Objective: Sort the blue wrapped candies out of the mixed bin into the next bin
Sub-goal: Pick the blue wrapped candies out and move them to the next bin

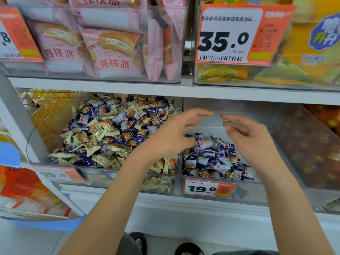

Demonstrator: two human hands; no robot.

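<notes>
sandalled feet [165, 244], grey floor [27, 240], white shelf [184, 205], perhaps shop bins [202, 196]

Lower shelf, left: mixed bin [166, 178], clear plastic, heaped with cream and blue wrapped candies [114, 129]; price tag "19.8" [60, 174] on its front.

Lower shelf, centre: next bin [207, 196], clear, holding blue wrapped candies [217, 161] only; orange tag "19.8" [209, 188].

My left hand [176, 131]: over the divide between the two bins, fingers loosely spread, nothing visibly held.

My right hand [248, 135]: above the next bin, fingers relaxed, palm toward the left hand. A blurred candy [207, 141] sits between the hands.

Upper shelf: pink pie packets [110, 50]; tag "35.0" [239, 34] before yellow bags [312, 52].

Floor: my sandals [187, 249].
</notes>
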